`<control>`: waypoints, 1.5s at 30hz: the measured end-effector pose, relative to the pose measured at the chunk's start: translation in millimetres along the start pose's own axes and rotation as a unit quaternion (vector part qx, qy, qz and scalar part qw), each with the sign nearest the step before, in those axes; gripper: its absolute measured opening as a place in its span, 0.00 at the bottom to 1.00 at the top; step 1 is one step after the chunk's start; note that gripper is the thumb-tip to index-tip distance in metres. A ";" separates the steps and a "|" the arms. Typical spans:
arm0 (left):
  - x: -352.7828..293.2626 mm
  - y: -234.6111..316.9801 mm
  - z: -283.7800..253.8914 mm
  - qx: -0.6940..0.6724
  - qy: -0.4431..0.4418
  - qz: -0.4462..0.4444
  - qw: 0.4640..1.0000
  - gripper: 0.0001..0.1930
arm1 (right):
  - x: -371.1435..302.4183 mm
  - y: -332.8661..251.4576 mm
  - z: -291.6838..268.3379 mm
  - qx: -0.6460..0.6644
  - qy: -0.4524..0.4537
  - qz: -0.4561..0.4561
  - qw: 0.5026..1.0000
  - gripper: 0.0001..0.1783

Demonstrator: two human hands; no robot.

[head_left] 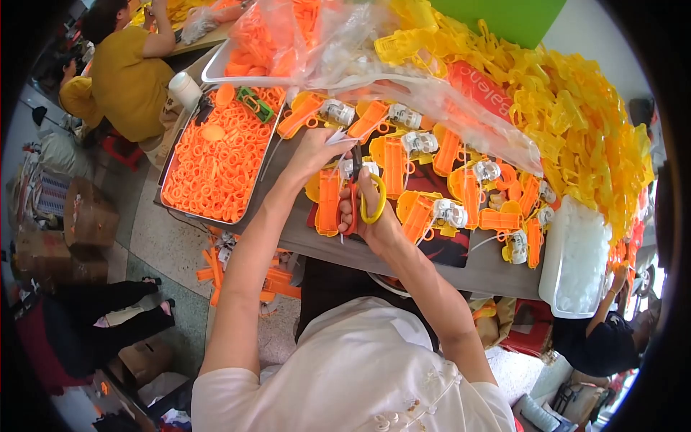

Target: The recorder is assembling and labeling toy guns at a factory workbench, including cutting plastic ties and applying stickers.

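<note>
My left hand (322, 149) is closed on a thin white piece (341, 140) whose kind I cannot make out. In my right hand (376, 214) is a pair of scissors (373, 202) with one red and one yellow handle loop. Their dark blades point away from me, close to the white piece. Around both hands lie several orange and yellow plastic assemblies with clear parts and white tubes, such as one assembly (393, 164) just beyond the scissors. Another orange part (329, 201) lies left of my right hand, partly hidden by it.
A metal tray (253, 189) of small orange rings stands left, with a green piece (255, 105) on it. Plastic bags and a heap of yellow parts (576, 108) fill the far side. A white bin (568, 284) is right. Other people sit at the left and right.
</note>
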State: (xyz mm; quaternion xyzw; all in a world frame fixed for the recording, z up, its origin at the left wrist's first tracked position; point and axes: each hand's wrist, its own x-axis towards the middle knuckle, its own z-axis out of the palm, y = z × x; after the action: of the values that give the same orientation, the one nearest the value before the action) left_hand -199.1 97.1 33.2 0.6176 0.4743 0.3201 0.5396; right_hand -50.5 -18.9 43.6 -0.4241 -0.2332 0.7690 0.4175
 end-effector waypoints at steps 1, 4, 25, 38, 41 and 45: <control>0.4 -1.1 -1.1 0.000 0.001 0.000 1.000 0.15 | 0.8 0.3 0.5 0.006 0.000 -0.003 1.000 0.40; 1.2 -4.4 -3.2 0.009 -0.005 0.008 1.000 0.14 | -0.4 -1.3 4.4 0.037 0.004 -0.002 0.999 0.37; 0.3 4.1 20.6 0.278 0.101 0.142 0.945 0.19 | -4.0 -5.4 2.0 0.130 -0.024 -0.006 0.991 0.31; -56.4 -2.6 4.7 0.251 0.105 0.106 0.956 0.12 | -23.7 6.6 13.4 0.078 -0.031 0.033 0.996 0.28; -96.7 9.7 -4.7 0.296 0.162 0.166 0.927 0.12 | -26.7 5.5 19.6 0.061 -0.062 0.018 0.996 0.28; -192.8 23.4 -20.5 0.171 0.071 -0.047 0.982 0.12 | -36.1 -0.9 12.1 0.035 -0.078 0.001 0.996 0.27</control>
State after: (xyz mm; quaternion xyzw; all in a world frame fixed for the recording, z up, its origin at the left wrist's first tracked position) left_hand -278.7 -74.3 82.7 0.6534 0.5877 0.2512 0.4058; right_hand -49.9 -48.8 67.2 -0.3484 -0.2380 0.8078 0.4117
